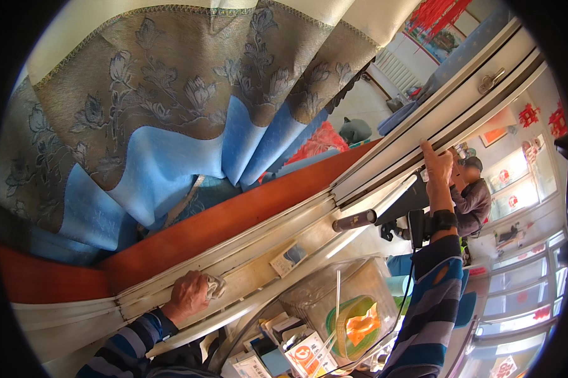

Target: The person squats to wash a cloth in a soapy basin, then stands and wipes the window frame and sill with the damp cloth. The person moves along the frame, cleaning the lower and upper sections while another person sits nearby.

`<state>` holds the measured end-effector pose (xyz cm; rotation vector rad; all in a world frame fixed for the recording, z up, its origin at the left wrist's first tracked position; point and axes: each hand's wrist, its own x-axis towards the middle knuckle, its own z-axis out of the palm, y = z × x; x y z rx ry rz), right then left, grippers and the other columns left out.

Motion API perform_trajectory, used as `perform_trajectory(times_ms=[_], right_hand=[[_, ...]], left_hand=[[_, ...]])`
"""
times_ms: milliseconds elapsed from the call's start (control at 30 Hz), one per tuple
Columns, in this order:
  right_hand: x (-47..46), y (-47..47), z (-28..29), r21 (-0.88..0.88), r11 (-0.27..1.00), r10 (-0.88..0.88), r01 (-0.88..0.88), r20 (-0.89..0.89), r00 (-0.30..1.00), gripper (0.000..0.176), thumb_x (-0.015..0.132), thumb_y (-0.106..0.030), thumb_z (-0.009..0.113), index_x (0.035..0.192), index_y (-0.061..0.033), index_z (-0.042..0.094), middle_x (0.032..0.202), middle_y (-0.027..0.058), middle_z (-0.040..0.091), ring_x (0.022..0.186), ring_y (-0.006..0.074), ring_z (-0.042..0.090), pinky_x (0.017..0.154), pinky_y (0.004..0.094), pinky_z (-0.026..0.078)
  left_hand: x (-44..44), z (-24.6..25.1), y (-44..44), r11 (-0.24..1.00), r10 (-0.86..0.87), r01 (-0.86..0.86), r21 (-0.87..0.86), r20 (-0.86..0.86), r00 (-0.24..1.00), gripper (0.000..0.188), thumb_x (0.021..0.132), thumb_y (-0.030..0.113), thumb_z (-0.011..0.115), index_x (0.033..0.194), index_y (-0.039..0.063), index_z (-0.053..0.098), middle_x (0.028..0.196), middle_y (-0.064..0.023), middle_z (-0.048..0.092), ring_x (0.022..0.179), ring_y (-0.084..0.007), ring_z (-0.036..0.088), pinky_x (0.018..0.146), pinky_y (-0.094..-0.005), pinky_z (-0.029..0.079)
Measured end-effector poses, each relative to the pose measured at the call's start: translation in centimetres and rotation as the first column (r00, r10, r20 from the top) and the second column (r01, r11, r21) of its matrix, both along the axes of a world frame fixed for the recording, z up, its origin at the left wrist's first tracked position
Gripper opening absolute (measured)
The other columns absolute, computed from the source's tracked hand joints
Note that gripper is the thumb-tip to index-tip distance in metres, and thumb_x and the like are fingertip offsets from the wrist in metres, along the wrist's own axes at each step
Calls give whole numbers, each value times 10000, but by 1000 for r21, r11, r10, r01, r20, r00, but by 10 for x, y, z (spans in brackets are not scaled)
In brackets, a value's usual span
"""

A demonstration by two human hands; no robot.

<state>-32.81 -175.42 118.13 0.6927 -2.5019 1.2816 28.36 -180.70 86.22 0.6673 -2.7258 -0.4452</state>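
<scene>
My left hand (189, 293) is closed around a crumpled grey cloth (215, 287), low over the cream window sill (246, 283) beside the frame's track. My right hand (437, 163) rests on the edge of the white window sash (407, 127), its fingers touching the frame and no object visible in them. A small metal latch (491, 81) sits farther up that sash. Lying on the sill between my hands are a small box with a blue picture (288, 259) and a dark cylinder (355, 220).
A brown and blue curtain (180, 94) hangs over a reddish wooden ledge (246, 212). Below the sill, a clear plastic container (331, 288), a green basket (359, 326) and several boxes (307, 354) crowd together. Another person (473, 198) is on the right. A thin cable (402, 312) runs beside my right sleeve.
</scene>
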Motion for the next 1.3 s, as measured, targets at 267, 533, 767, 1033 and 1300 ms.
perform_trajectory(times_ms=[267,533,767,1033,1300], right_hand=[[-2,-3,-9,105,992,-63,71,-76,995,821,717,-472,840,1227,119,586,1211,273,664,1152,373,648,991,423,507],[12,-9,-10,156,972,-157,174,-116,981,835,702,-466,831,1210,145,573,1231,301,653,1196,403,626,1029,435,483],[6,-10,-17,181,959,-187,220,-181,965,857,706,-528,820,1186,139,575,1165,326,669,1145,441,651,1006,462,501],[6,-12,-19,185,953,-204,239,-191,960,864,698,-539,824,1184,133,579,1177,346,667,1158,453,653,1011,465,505],[8,-12,-20,166,955,-214,248,-199,956,855,687,-520,823,1183,133,579,1172,342,669,1155,446,653,1010,462,505]], left_hand=[[-2,1,0,1000,16,-17,-15,-59,998,371,621,106,777,943,33,608,887,-148,587,837,-354,624,692,-459,538],[-4,6,0,1000,11,-12,-6,-57,998,387,611,102,773,955,30,612,890,-156,590,835,-357,626,693,-465,537],[-6,3,0,1000,19,-20,-15,-63,998,372,629,90,755,966,23,610,880,-157,596,834,-353,632,699,-452,544],[-5,8,0,1000,25,-25,-11,-17,1000,405,622,95,762,995,18,626,886,-152,596,835,-350,633,706,-443,549],[-5,5,0,999,42,-41,11,-32,999,433,613,107,776,1011,17,632,904,-155,605,849,-349,637,726,-448,553]])
